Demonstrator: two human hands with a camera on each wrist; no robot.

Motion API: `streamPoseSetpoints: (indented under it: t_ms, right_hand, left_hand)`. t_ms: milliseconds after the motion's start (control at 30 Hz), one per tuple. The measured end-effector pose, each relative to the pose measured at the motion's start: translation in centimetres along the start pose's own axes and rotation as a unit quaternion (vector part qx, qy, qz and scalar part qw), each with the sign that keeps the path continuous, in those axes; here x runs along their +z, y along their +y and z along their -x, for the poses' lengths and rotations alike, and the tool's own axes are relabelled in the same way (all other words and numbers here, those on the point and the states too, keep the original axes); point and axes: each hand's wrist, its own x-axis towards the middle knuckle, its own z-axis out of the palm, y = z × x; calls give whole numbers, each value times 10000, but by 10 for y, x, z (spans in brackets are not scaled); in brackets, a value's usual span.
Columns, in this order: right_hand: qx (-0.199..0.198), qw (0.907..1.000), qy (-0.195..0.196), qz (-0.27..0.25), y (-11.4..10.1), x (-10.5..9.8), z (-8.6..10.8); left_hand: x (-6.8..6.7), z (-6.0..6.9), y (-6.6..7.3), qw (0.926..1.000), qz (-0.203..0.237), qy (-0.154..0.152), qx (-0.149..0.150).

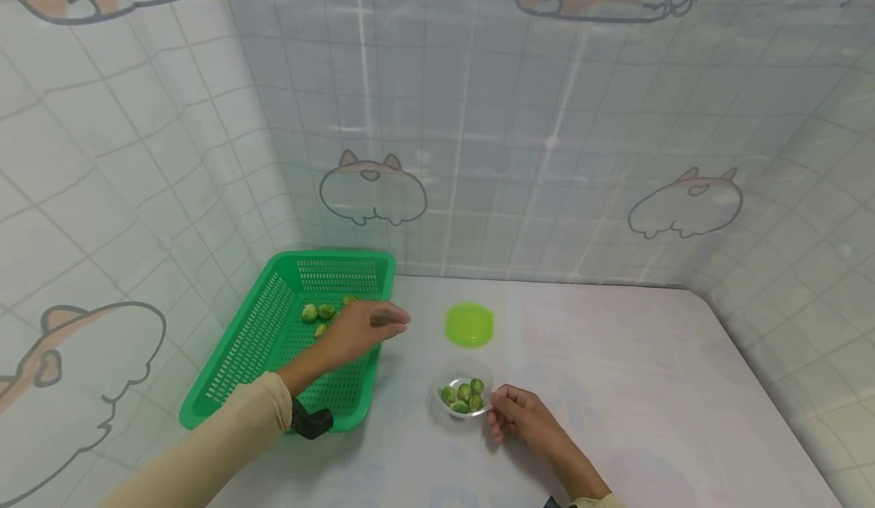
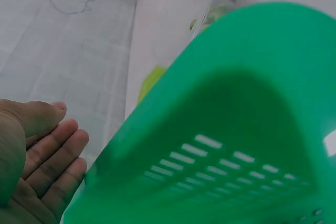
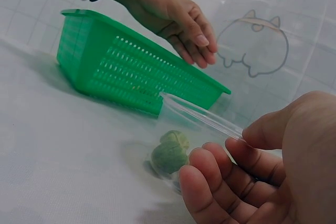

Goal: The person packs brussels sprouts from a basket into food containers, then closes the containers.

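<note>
My right hand (image 1: 525, 417) pinches the rim of a clear plastic cup (image 3: 197, 115) between thumb and forefinger. The cup appears tilted toward me in the head view, with several Brussels sprouts (image 1: 465, 392) in it. Above the right side of a green basket (image 1: 383, 274) hangs my left hand (image 1: 362, 329), fingers fairly straight and nothing visible in them. In the right wrist view this left hand (image 3: 181, 24) is above the basket's rim. More Brussels sprouts (image 1: 326, 311) lie on the basket floor, some partly hidden behind the left hand.
A bright green, shallow round piece (image 1: 469, 326) lies on the white table (image 1: 601, 371) behind the cup. Tiled-pattern sheets with cartoon animals (image 1: 372, 189) enclose the table at the back and both sides.
</note>
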Motion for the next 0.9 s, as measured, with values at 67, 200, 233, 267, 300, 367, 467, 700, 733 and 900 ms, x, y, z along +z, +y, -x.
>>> streamPoseSetpoints:
  t_ms: [67,200,233,267,300,367,467,700,733,900]
  right_hand:
    - [4,10000,-5,-13,0,0,0]
    - [28,10000,15,-13,1,0,-1]
    - [31,10000,18,-14,1,0,0]
    - [33,10000,15,-19,1,0,0]
    - [40,10000,15,-22,0,0,0]
    - [35,10000,4,-21,0,0,0]
    - [28,10000,3,-39,0,0,1]
    - [18,10000,16,-34,1,0,0]
    - [21,10000,20,-32,1,0,0]
    - [25,10000,53,-3,0,2,1]
  left_hand:
    - [-5,1,-3,10000,15,34,-32]
    - [-14,3,-9,9999,30,111,-64]
    - [-16,4,-10,9999,59,125,-58]
    - [-19,5,-11,9998,73,149,-69]
    - [-21,6,-13,9998,104,172,-77]
    - [-26,7,-15,9996,87,257,-125]
    - [-34,10,-19,9991,-4,390,-175]
    - [-53,18,-34,9987,-34,514,-50]
    - [-55,19,-38,9987,-58,510,-73]
    - [-62,20,-57,9978,-285,560,-214]
